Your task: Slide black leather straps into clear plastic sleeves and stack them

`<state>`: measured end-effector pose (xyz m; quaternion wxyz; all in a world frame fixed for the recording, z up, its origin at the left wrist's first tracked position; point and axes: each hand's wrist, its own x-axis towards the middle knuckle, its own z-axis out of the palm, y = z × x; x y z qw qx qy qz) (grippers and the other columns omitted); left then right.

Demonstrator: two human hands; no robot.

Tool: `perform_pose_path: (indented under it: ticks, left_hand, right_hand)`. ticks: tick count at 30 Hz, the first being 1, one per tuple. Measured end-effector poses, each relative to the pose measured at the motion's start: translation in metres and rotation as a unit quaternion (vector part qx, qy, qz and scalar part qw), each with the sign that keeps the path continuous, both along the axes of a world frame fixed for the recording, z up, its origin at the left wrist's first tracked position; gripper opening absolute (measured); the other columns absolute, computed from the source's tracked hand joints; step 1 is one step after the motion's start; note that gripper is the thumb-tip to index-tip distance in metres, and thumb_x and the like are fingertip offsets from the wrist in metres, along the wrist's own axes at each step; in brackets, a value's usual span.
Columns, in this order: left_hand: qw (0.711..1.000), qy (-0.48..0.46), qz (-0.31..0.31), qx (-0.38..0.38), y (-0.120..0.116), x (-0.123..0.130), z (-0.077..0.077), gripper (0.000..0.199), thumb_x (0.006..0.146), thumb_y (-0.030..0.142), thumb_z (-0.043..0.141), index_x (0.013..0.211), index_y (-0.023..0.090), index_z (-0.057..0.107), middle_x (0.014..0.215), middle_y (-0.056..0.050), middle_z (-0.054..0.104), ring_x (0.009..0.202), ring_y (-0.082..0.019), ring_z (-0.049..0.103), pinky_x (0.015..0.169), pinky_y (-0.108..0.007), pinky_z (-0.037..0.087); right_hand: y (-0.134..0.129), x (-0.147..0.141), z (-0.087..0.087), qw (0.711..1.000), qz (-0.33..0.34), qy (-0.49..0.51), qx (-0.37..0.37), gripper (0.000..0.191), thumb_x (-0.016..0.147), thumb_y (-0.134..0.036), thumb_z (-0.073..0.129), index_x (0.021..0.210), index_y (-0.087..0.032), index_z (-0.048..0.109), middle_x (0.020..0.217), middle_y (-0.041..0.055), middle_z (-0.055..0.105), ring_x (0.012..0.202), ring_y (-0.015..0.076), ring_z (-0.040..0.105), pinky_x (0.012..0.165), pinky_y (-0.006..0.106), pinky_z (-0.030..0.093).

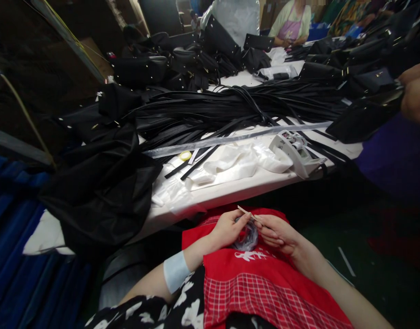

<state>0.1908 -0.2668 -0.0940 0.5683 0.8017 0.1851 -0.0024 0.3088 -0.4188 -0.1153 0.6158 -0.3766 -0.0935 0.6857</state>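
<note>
Above my lap, my left hand (228, 227) and my right hand (277, 232) meet, fingers pinched. Between their fingertips is a thin pale strip (243, 210), with one end sticking out up and to the left. Its exact kind cannot be made out. Just below, a greyish, shiny coil (247, 238), like rolled clear plastic, rests against the red apron (223, 260) between my hands. My fingers partly cover the coil.
Ahead stands a white table (226, 194) with a pile of black straps (196, 109), crumpled white plastic (237, 160), a yellow tape roll (185, 156) and a white box (288, 146). Black bags (137, 71) lie behind. A co-worker's hand (417, 93) is at right, another person (292, 23) at the back.
</note>
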Motion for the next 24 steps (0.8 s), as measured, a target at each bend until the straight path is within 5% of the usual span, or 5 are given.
perform_pose_path:
  ticks: [10,17,21,24]
  left_hand:
    - [0.999,0.02,0.008,0.029,-0.002,-0.001,0.003,0.063,0.094,0.065,0.029,0.075,0.015,0.062,0.061,-0.002,0.058,0.062,-0.016,0.054,0.059,-0.026,0.043]
    - [1.0,0.009,-0.002,0.007,-0.001,0.001,0.005,0.06,0.093,0.063,0.033,0.079,0.014,0.066,0.076,-0.007,0.065,0.073,-0.019,0.058,0.07,-0.028,0.046]
    - [0.998,0.037,0.037,0.029,-0.006,-0.001,-0.004,0.066,0.091,0.068,0.029,0.074,0.014,0.064,0.076,-0.009,0.067,0.073,-0.02,0.058,0.068,-0.03,0.045]
    - [0.996,0.052,0.053,0.055,-0.001,0.006,-0.021,0.066,0.084,0.076,0.038,0.074,0.017,0.066,0.077,-0.008,0.068,0.075,-0.022,0.06,0.068,-0.031,0.046]
  right_hand:
    - [-0.003,0.001,-0.005,0.996,0.014,0.082,0.015,0.024,0.088,-0.034,0.063,0.077,-0.017,0.05,0.039,-0.014,0.033,0.028,0.001,0.008,0.026,0.011,0.014]
    - [-0.005,0.001,-0.012,0.995,0.008,0.095,0.008,0.026,0.087,-0.036,0.061,0.074,-0.02,0.045,0.038,-0.0155,0.027,0.028,0.0019,0.004,0.026,0.013,0.011]
    - [0.002,-0.019,-0.029,0.992,-0.056,-0.11,-0.024,0.039,0.084,-0.057,0.061,0.074,-0.02,0.052,0.038,-0.0124,0.033,0.028,0.0031,0.017,0.028,0.016,0.013]
    - [0.017,-0.011,-0.046,0.951,-0.076,-0.298,-0.013,0.051,0.072,-0.07,0.065,0.062,-0.021,0.055,0.043,-0.0052,0.047,0.038,0.0083,0.043,0.037,0.019,0.031]
